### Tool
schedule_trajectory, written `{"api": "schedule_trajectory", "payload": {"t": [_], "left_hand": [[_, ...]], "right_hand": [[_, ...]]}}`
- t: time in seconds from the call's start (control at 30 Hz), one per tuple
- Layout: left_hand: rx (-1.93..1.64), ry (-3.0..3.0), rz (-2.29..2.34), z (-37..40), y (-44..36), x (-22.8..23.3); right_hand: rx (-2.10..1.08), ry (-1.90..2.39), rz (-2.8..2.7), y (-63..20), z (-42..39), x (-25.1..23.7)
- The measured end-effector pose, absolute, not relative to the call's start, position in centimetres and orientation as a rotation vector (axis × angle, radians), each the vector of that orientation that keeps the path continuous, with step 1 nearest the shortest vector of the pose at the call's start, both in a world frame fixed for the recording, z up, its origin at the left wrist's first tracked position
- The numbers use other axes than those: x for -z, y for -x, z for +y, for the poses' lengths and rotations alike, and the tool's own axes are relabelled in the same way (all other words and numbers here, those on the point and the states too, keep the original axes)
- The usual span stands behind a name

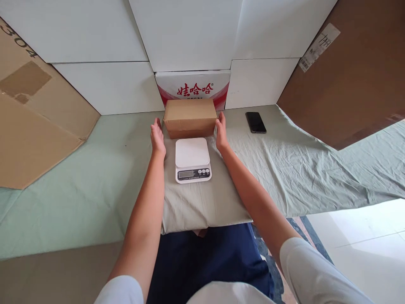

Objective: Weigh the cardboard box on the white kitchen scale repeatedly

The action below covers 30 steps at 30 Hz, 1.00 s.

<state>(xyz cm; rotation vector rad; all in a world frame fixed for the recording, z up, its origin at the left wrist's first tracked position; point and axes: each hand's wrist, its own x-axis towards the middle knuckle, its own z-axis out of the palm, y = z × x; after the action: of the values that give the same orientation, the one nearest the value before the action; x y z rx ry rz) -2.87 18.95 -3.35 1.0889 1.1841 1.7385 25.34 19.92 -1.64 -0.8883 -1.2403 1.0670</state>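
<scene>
Flanking the cardboard box [190,117] — left hand [157,137], right hand [221,133]; scale [193,159] just before it.

White panels [177,33] are forming the back wall, stacked in blocks with thin seams running between them. Large sheets of brown cardboard [34,126] are leaning in at the left and at the right [357,80]. A pale green cloth [294,169] is lying wrinkled over the low surface. Pale floor [367,236] is showing at the lower right, and soft, even light is filling the space.
</scene>
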Motion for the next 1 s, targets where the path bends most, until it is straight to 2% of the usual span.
{"api": "schedule_trajectory", "payload": {"t": [0.13,0.43,0.77,1.0], "left_hand": [[-1.671,-1.112,1.223,17.6,3.3,3.3],[-1.601,-1.035,1.216,18.1,1.6,3.0],[-1.677,-1.126,1.094,19.3,1.5,4.7],[-1.716,-1.149,1.099,18.1,1.2,3.4]], "right_hand": [[-1.088,0.988,-1.122,-25.8,19.8,2.2],[-1.122,0.925,-1.176,-24.7,18.8,1.8],[-1.102,0.863,-1.288,-24.2,17.3,0.1],[-1.135,0.811,-1.249,-24.0,17.7,-0.8]]}}
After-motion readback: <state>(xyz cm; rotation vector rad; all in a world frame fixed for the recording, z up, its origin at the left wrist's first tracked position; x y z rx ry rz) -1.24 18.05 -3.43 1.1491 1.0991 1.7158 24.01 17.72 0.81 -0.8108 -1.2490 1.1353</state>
